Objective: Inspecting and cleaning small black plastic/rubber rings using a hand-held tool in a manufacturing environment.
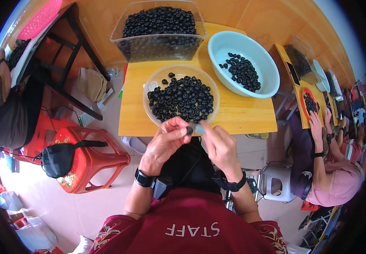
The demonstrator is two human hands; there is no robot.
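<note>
My left hand (166,139) pinches a small black ring-shaped piece (189,130) between thumb and fingers, just below the table's front edge. My right hand (217,144) holds a small light-blue tool (199,128) whose tip meets that piece. Straight ahead on the wooden table (242,116) stands a clear round bowl (151,86) filled with many of the same black pieces. Behind it sits a clear rectangular tub (159,46) heaped with them. A pale blue basin (257,57) at the right holds a smaller pile.
A red plastic stool (96,158) with a black pouch (58,158) stands to my left. Another person (333,186) sits at the right, working at a second table with a red dish (303,103). A grey stool (276,182) is beside my right knee.
</note>
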